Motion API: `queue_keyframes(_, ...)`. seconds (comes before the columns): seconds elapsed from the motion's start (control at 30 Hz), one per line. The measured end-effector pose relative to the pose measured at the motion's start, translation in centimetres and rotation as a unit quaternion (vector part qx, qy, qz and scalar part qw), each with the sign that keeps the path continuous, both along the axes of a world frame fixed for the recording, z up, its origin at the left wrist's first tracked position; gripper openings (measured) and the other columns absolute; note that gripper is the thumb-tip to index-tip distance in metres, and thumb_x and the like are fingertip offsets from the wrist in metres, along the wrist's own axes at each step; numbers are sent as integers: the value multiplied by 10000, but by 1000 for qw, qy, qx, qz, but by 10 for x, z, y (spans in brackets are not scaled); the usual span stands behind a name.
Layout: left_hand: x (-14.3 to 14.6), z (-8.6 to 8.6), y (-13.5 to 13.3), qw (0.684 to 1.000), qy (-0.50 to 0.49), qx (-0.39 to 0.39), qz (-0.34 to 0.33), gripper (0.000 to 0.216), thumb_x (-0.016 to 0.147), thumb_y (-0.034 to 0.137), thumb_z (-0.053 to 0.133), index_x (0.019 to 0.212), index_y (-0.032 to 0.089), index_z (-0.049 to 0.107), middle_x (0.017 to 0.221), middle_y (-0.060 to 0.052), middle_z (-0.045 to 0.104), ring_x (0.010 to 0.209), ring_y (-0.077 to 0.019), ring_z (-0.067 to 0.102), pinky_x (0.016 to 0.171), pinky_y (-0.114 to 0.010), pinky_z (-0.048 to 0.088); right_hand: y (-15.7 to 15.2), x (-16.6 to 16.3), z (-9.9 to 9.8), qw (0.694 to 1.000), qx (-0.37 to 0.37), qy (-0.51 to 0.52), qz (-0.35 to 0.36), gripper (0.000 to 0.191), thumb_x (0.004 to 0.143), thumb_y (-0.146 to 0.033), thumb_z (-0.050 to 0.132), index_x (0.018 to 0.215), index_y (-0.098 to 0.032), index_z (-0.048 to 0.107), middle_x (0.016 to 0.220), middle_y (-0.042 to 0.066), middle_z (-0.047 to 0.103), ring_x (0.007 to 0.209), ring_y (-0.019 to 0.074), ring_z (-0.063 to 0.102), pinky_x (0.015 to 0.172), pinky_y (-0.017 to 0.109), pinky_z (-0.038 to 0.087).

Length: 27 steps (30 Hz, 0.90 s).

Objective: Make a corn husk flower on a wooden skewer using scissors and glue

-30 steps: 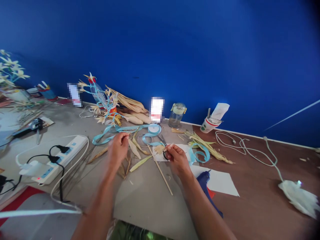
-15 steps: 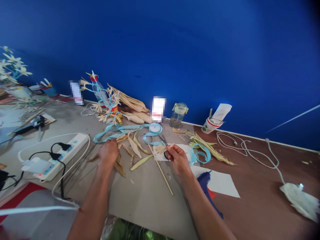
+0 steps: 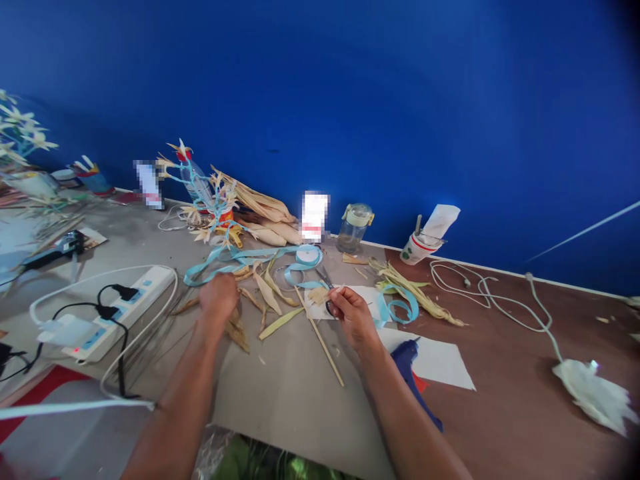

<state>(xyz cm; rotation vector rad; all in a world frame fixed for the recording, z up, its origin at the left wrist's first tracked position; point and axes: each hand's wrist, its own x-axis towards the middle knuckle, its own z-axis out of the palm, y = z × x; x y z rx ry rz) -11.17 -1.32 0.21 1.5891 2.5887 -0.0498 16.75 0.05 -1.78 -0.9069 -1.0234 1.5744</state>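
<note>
My right hand (image 3: 354, 317) is closed on a pair of scissors (image 3: 325, 277) with dark handles, blades pointing up and away over white paper (image 3: 369, 297). A pale piece of husk (image 3: 318, 295) lies beside the scissors, close to the fingertips; whether I hold it too is unclear. My left hand (image 3: 219, 298) is curled down among dried corn husks (image 3: 237, 331), left of the middle. Its fingertips are hidden, so what they grip does not show. Light blue ribbon (image 3: 200, 272) runs just beyond it. Between my hands lie loose husk strips (image 3: 269, 291) and a thin stick (image 3: 325, 350).
A blue glue gun (image 3: 413, 380) lies by my right forearm. To the left is a power strip (image 3: 125, 313) with cables. Along the wall stand a husk-flower branch (image 3: 220, 207), a lidded jar (image 3: 354, 228) and a paper cup (image 3: 419, 247). A white cable (image 3: 493, 293) curls at right.
The whole view has shifted slightly, so everything sits a little farther left and higher. My left hand has shifted slightly over the husks; the right still grips the scissors.
</note>
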Motion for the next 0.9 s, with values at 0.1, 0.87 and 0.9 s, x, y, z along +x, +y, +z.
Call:
queue_keyframes(0.1, 0, -6, 1, 1000, 6, 1, -4, 366, 799, 92, 337, 983, 65, 652, 1007, -249, 639, 851, -329, 641, 663, -403, 479, 0, 0, 0, 1000, -4, -7, 1, 233, 695, -347, 695, 615, -180, 553, 511, -59, 435, 490, 77, 342, 502, 240, 231)
queue_keyframes(0.87, 65, 14, -25, 820, -538, 171, -94, 586, 706, 199, 481, 1287, 128, 502, 581, 50, 551, 412, -65, 416, 450, -197, 339, -2, -2, 1, 1000, -19, -5, 10, 253, 663, -354, 713, 599, -181, 540, 500, -60, 439, 478, 70, 344, 496, 237, 238)
queue_keyframes(0.9, 69, 14, -25, 812, -554, 156, -92, 626, 702, 191, 478, 1325, 132, 469, 577, 55, 547, 409, -63, 413, 444, -195, 333, -2, -2, 1, 1000, -19, -4, 12, 252, 662, -355, 713, 600, -182, 540, 496, -60, 439, 475, 70, 343, 495, 237, 236)
